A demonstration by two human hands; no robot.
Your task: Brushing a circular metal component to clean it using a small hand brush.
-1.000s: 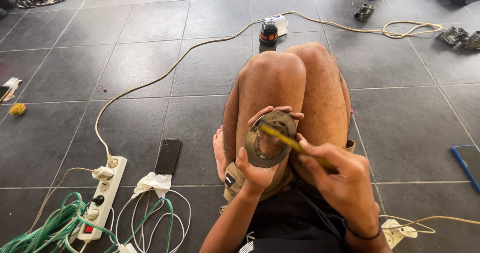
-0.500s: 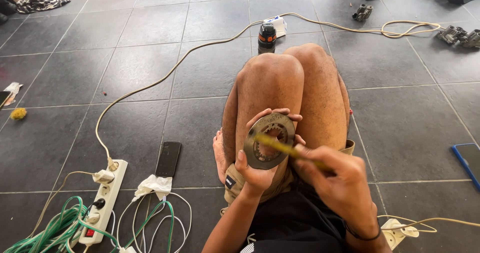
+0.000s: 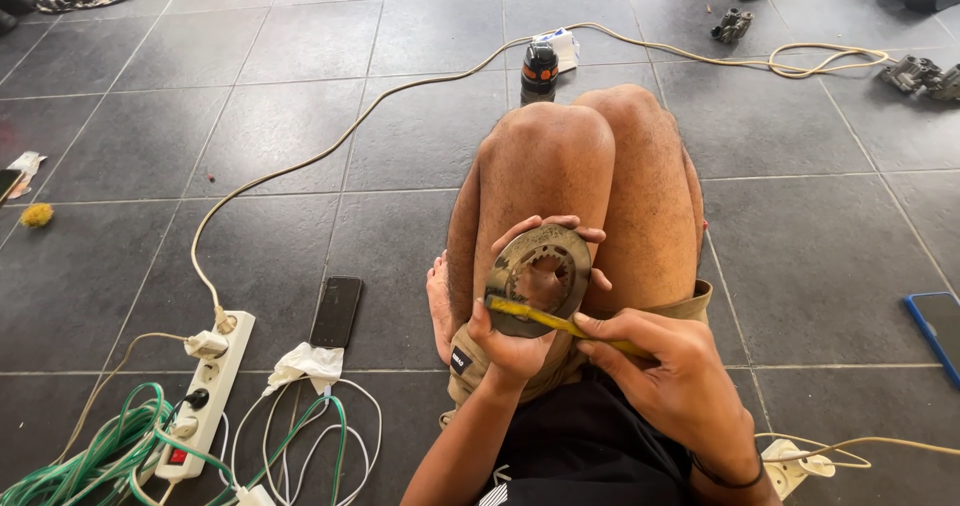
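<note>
I sit on a tiled floor with my knees drawn up. My left hand (image 3: 520, 341) grips a round, rusty metal disc (image 3: 540, 278) with a toothed centre hole, holding it upright against my thighs. My right hand (image 3: 670, 381) pinches a thin yellow tool (image 3: 560, 318) like a pencil; its tip lies across the lower edge of the disc, by my left thumb.
A white power strip (image 3: 205, 391) with plugs, green wire (image 3: 100, 451) and white cables lies at lower left, beside a black phone (image 3: 336, 311). A long beige cord (image 3: 330, 146) crosses the floor. A small black bottle (image 3: 540, 69) stands beyond my knees. A blue-edged tablet (image 3: 935, 326) lies at right.
The disc has been turned a little in my left hand, and the yellow tool has slid lower across its face, toward the bottom edge.
</note>
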